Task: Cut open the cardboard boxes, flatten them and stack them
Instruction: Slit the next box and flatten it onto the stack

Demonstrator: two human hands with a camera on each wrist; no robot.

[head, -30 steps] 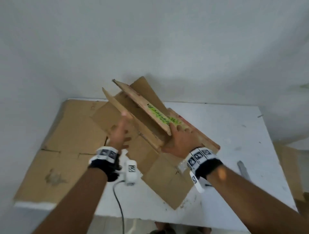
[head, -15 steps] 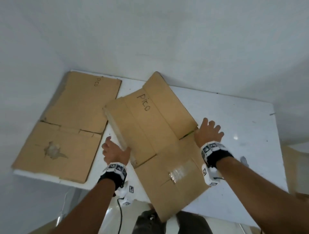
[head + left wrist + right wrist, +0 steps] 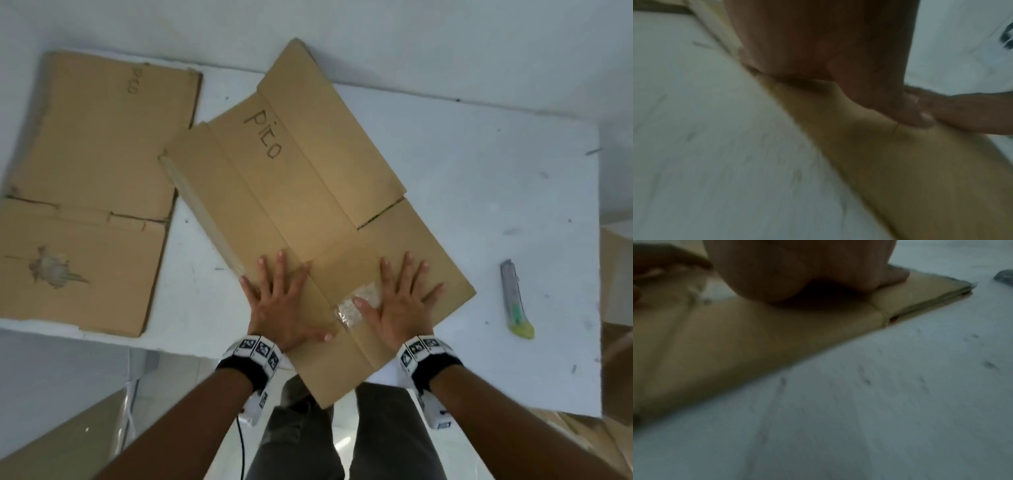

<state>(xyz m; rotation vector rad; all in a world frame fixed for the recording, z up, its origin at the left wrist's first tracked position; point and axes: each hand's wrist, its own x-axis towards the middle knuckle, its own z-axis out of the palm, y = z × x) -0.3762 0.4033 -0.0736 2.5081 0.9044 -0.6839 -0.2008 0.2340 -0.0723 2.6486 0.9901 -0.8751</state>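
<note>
Both the left hand (image 3: 284, 308) and the right hand (image 3: 402, 305) lie spread, palms pressing the flattened box (image 3: 308, 192) marked "Pico" at the counter's (image 3: 479, 192) centre. Another flattened box (image 3: 89, 192) lies at nine o'clock, a utility knife (image 3: 515, 298) at three o'clock.

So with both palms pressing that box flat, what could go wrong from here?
The flattened box overhangs the table's near edge; if the left hand and right hand lift, it might tip off. The tape may make the folds spring up. The box cutter lies near the right hand, an easy snag.
</note>
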